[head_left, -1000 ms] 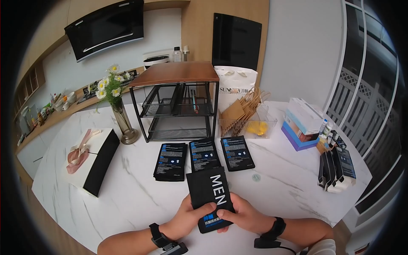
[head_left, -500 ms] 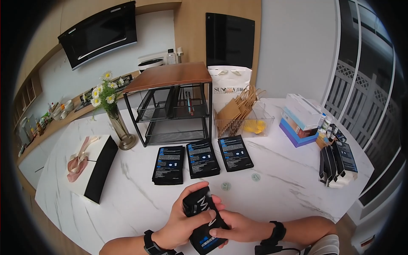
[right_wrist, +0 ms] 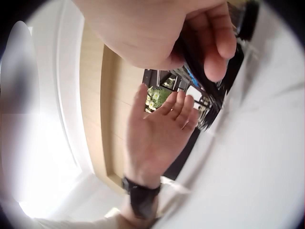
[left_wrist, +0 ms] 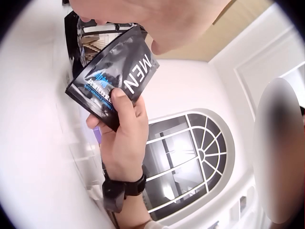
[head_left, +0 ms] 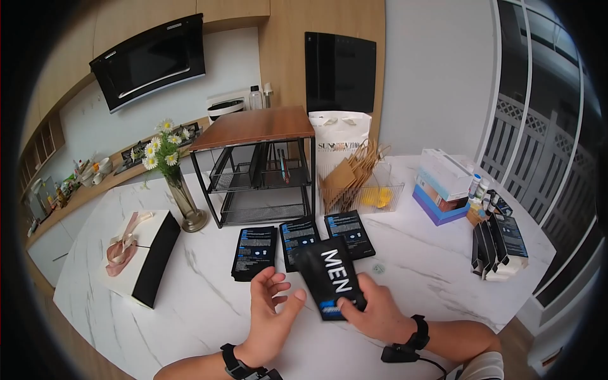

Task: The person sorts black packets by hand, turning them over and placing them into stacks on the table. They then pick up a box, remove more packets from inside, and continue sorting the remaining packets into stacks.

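Note:
My right hand (head_left: 383,313) grips the lower right part of a black packet (head_left: 320,259) lettered "MEN", thumb on its front face. In the left wrist view the packet (left_wrist: 133,59) is tilted, with blue and white print below the large letters. My left hand (head_left: 269,323) is off the packet, to its left, palm turned inward and fingers loosely bent around nothing. Beyond the hands lie a left stack (head_left: 254,253), a middle stack (head_left: 296,229) and a right stack (head_left: 350,231) of similar black packets, printed side up. The held packet overlaps the middle stack in the head view.
A black metal rack (head_left: 253,126) with a wooden top stands behind the stacks, a flower vase (head_left: 190,209) to its left. At left lies a white box with a ribbon (head_left: 136,253). Right are a clear bin (head_left: 392,193), stacked boxes (head_left: 443,183) and opened black cartons (head_left: 497,247).
Both hands held the packet earlier, and the left hand squeezed it curved. The left hand has since let go and moved left. In my right hand the packet has risen toward the stacks.

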Tool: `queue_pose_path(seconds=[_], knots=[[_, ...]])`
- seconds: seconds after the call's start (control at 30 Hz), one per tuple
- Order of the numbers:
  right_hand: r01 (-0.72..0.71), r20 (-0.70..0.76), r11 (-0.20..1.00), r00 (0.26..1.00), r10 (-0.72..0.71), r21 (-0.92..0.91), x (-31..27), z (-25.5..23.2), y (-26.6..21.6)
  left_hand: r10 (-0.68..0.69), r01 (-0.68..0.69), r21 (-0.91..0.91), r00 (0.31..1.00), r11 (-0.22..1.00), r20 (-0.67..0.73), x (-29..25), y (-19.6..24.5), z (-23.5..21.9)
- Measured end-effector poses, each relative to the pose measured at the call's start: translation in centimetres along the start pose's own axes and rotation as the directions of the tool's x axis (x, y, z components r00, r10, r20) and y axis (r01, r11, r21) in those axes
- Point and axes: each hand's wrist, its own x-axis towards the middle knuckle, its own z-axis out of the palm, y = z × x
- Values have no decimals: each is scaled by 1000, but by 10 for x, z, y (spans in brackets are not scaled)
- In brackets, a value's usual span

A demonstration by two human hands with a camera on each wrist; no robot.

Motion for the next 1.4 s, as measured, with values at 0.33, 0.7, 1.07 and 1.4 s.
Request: queue_pose_path(seconds=[0.33,0.7,1.07,1.4], knots=[[531,253,688,845,-470,-495,-22,23,-20,-182,278,-208,904,938,388,-11,-12,0],[384,-184,922,904,-386,-49,-10,25,15,-2,13,-64,986,998,167,-10,-17,0],[127,-4,970,992,-129,208,5,36,54,66,-48,-94,979,994,193,-5,-43,11],[83,-206,984,977,-50,157,58,-101,86,-4,-77,229,943,970,334,-9,-51,1]])
